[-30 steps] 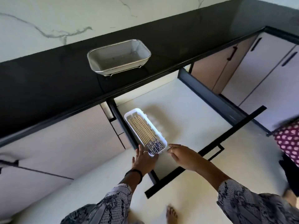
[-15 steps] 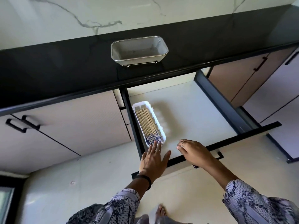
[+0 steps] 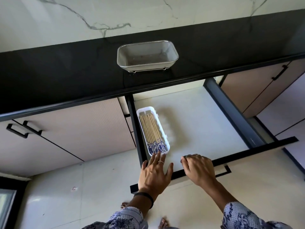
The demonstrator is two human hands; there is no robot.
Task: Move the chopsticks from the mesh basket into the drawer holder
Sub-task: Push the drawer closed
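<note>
chopsticks (image 3: 151, 131) lying in holder (image 3: 166, 142); left hand (image 3: 154, 172) fingers spread touching it, right hand (image 3: 198, 169) curling, holding nothing

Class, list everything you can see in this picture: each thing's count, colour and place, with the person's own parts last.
mesh basket: one, silver, on the black countertop, nothing visible in it
drawer: one, pale floor, dark sides, pulled open
holder: one, white, at the drawer's left side
chopsticks: a bundle, tan with blue-patterned ends, in the holder
cabinet handles: several, black, on beige doors
left hand: fingers spread, fingertips at the holder's near end
right hand: fingers loosely curled, over the drawer front
</note>
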